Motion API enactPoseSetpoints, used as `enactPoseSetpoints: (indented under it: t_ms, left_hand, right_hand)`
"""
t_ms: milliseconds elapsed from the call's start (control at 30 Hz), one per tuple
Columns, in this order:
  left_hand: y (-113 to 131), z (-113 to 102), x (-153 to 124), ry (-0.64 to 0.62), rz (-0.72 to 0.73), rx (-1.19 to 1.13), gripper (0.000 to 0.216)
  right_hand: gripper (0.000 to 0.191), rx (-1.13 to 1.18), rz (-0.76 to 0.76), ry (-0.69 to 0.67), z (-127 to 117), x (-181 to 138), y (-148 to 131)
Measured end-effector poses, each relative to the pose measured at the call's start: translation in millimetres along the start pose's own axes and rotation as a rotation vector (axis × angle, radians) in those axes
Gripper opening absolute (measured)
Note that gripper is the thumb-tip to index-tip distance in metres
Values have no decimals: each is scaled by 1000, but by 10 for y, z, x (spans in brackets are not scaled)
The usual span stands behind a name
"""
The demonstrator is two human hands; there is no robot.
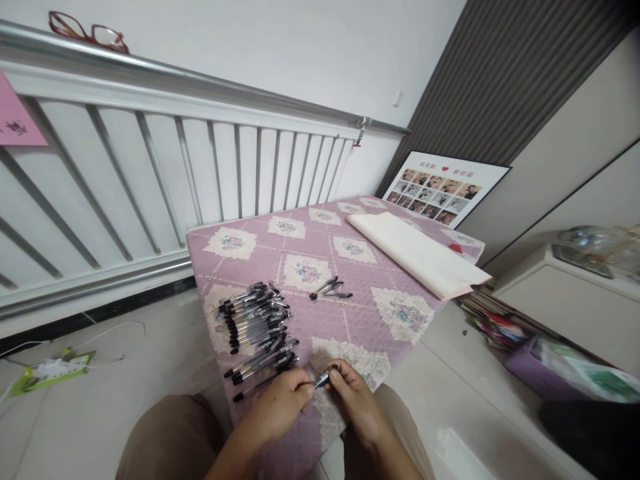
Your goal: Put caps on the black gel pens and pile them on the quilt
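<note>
Low over the near edge of the table, a dark-capped pen (321,380) spans the gap between my two hands. My right hand (357,405) pinches its right end between thumb and fingers. The left end meets the closed fingertips of my left hand (286,405), which cover that part of the pen. Just beyond my left hand lies a row of many clear-barrelled pens (257,327) with black caps, roughly side by side. A few more pens (331,288) lie in a small loose group farther to the right.
A purple patterned cloth (350,327) covers the table. A large cream sheet (415,253) lies toward its far right, near a framed photo board (445,187). Behind runs a white radiator (225,167) with glasses (90,33) on its pipe. A purple box (533,370) stands on the floor at right.
</note>
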State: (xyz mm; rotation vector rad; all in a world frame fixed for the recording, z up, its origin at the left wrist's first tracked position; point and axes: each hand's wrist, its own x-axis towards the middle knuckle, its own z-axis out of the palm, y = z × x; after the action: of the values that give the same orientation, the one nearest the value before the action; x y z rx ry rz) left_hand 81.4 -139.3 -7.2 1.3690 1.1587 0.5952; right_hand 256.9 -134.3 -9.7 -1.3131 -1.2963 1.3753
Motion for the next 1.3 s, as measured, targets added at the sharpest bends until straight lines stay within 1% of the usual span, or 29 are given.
enactPoseSetpoints:
  t_ms: [67,133,200,300,333,400,500,600,667,833,1000,1133,1233,1300]
  left_hand:
    - [-18,9,-2,-24,-6,-24,17]
    - [-39,45,-17,19,8,-9,17]
    - [-71,101,-48,129,39,47,17]
    - [-132,189,-111,318,71,199,17]
    - [-147,213,-132,358,73,260,18]
    - [-157,252,-170,394,79,373,19]
    - [-125,290,-208,391,68,508,23]
    - [-83,303,-217,373,27,592,24]
    - [-63,294,-210,365,7,638,25]
    - [-12,237,-174,312,-17,699,22]
    - [-10,207,-139,301,18,646,19]
    - [-42,191,-128,298,20,573,18]
    - [-35,168,-123,271,44,435,17]
    - [-24,144,-117,225,51,298,18]
  right_hand:
    - [36,-1,-12,7,0,0,6]
    - [39,-17,-9,13,3,14,18]
    - [42,-41,6,36,9,42,36]
    - [46,-88,11,65,17,93,60]
    - [48,-114,6,58,20,107,65]
    - [52,-176,-12,38,34,123,63]
    - [55,-259,-45,42,80,123,37]
    - [53,-297,-50,71,145,119,1]
    - [51,-303,-26,77,173,126,-13]
    - [46,-265,15,30,151,154,6]
    - [45,-223,25,28,106,134,11]
    - [44,-210,5,-36,80,107,-11]
    - [44,-199,-25,-96,46,94,-15]
    - [43,-196,-43,-132,20,82,-11]
